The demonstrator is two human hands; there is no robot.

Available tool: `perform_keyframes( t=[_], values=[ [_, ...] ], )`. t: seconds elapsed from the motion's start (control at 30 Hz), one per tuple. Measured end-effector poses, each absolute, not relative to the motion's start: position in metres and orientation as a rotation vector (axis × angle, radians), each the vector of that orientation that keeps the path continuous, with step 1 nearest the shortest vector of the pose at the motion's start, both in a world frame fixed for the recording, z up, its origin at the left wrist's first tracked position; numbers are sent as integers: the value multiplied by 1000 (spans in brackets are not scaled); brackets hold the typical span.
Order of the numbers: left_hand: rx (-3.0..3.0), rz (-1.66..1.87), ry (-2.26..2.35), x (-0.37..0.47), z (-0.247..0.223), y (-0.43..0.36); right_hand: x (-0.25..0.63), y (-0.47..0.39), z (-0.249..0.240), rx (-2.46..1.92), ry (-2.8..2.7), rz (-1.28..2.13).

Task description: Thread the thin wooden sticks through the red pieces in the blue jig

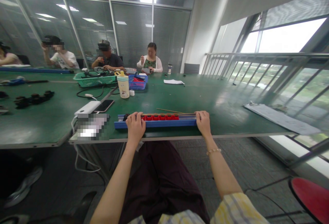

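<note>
A long blue rail (164,123) lies along the table's near edge, with a row of red plastic pieces (160,117) in its channel. My left hand (135,128) is closed over the rail toward its left end, beside a small black part (125,117). Around the right end my right hand (204,123) is closed. A thin brownish strip (185,114) runs along the rail's far side between both hands' fingertips; whether the fingers pinch it I cannot tell. Behind the rail lies a separate thin rod (169,110), at a slight slant.
To the left are a white power strip (87,108), a phone (104,106) and a tumbler (123,86). Green (95,80) and blue (138,84) baskets stand farther back. A clipboard (280,116) lies right. Several people sit across the green table (218,94).
</note>
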State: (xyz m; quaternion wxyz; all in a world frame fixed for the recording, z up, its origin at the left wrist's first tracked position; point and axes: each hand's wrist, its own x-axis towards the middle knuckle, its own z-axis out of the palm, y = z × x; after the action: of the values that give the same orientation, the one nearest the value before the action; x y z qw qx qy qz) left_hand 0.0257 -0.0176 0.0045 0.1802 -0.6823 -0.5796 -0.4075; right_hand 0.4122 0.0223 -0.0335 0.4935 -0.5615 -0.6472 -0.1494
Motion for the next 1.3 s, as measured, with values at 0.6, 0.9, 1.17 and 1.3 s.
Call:
perform_keyframes(
  t=[0.6, 0.9, 1.17, 1.3],
  values=[
    [-2002, -1100, -1573, 23, 3, -16, 422, 17, -33, -1411, -1206, -260],
    [-2000, -1108, -1585, 24, 3, -16, 428, 20, -38, -1519, -1002, -241],
    [-2006, -1101, -1604, 23, 3, -16, 431, 22, -40, -1531, -1000, -232],
    [-2004, -1109, -1601, 24, 4, -17, 435, 24, -43, -1555, -1025, -247]
  ],
)
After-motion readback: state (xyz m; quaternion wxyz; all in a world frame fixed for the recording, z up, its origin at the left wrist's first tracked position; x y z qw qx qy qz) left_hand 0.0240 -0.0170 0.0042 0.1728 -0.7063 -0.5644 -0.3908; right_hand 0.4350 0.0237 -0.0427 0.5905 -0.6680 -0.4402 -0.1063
